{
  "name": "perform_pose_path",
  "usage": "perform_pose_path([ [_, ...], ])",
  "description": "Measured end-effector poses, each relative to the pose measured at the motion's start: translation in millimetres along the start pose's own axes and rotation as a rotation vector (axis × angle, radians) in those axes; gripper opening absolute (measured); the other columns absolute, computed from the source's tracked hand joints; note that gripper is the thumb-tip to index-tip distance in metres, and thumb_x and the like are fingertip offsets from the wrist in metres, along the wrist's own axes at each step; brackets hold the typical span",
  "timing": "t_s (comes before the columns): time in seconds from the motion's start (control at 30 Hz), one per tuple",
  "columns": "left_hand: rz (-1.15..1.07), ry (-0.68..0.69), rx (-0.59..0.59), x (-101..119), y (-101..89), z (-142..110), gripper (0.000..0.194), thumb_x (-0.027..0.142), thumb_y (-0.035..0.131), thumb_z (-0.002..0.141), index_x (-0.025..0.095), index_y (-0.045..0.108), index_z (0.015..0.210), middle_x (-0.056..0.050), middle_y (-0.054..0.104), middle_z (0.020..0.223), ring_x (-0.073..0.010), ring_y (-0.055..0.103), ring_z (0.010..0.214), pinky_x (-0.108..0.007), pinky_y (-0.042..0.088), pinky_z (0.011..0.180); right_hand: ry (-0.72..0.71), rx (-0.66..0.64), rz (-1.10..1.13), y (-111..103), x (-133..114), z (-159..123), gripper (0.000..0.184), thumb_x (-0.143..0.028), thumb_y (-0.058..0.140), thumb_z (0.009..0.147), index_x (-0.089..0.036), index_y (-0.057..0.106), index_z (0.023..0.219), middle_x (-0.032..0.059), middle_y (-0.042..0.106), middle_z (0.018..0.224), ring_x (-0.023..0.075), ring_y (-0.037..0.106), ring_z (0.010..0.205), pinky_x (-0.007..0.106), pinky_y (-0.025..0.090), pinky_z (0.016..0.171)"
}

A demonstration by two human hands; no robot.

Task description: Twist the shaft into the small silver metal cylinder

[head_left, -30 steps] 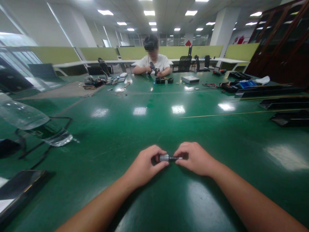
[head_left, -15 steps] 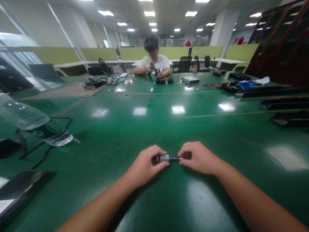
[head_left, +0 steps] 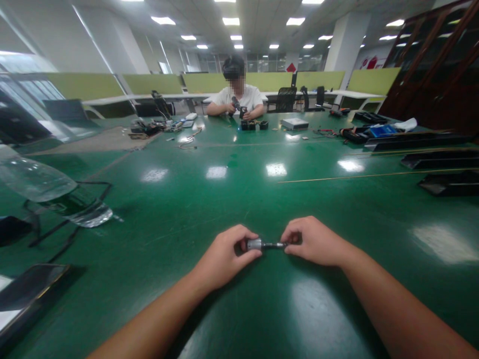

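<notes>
Low over the green table (head_left: 232, 199), a small silver cylinder (head_left: 255, 244) lies sideways between my hands. My left hand (head_left: 228, 252) is closed on it, thumb below and fingers above. A thin dark rod (head_left: 270, 245) sticks out of the cylinder to the right, with shiny ringed parts near its far end. My right hand (head_left: 314, 242) pinches that far end between thumb and fingertips. The very tip of the rod is hidden in the right fingers.
A clear bottle (head_left: 56, 192) lies at left, beside a black cable (head_left: 69, 244) and a dark phone-like slab (head_left: 33, 289). Black trays (head_left: 449, 183) and a thin rod (head_left: 337, 178) are at right. Across the table a person (head_left: 235, 94) handles black parts.
My right hand has shifted slightly to the right, and more of the dark rod shows. My left hand stays in place around the silver cylinder.
</notes>
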State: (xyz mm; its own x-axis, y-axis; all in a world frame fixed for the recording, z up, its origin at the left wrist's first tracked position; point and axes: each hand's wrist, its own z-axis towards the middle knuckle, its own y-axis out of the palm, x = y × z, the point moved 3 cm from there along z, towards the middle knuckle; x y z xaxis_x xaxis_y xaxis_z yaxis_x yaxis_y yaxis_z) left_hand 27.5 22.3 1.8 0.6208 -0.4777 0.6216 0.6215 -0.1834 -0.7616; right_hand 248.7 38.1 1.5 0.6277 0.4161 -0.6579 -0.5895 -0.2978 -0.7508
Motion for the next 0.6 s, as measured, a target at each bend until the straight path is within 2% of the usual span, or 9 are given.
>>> perform_pose_path([
  [0.4,-0.002,-0.013,-0.006,-0.4,0.5,0.3,0.017,0.028,0.068,0.083,0.019,0.066,0.097,-0.001,0.063,0.084,-0.0156,0.058,0.075,-0.027,0.045,0.07,0.054,-0.038,0.022,-6.8,6.7,-1.5,0.011,-0.018,0.072,0.071,-0.02,0.076,0.081,0.0012,0.07,0.074,0.0141,0.062,0.066,0.025,0.046,0.061],
  [0.5,0.004,-0.023,-0.005,1.4,1.2,1.3,0.018,0.028,0.067,0.084,0.019,0.066,0.099,-0.001,0.064,0.083,-0.0155,0.059,0.074,-0.027,0.045,0.069,0.02,-0.019,0.062,1.1,1.7,2.0,0.011,-0.021,0.072,0.074,-0.019,0.076,0.084,0.0019,0.071,0.076,0.0137,0.062,0.066,0.025,0.046,0.062],
  [0.6,-0.013,-0.005,-0.027,3.5,2.4,1.2,0.018,0.028,0.064,0.086,0.021,0.066,0.103,-0.001,0.066,0.087,-0.0156,0.06,0.076,-0.026,0.045,0.071,-0.089,-0.001,0.081,14.9,-8.4,7.2,0.012,-0.024,0.071,0.077,-0.021,0.077,0.087,0.0017,0.071,0.078,0.0134,0.062,0.069,0.025,0.045,0.066],
])
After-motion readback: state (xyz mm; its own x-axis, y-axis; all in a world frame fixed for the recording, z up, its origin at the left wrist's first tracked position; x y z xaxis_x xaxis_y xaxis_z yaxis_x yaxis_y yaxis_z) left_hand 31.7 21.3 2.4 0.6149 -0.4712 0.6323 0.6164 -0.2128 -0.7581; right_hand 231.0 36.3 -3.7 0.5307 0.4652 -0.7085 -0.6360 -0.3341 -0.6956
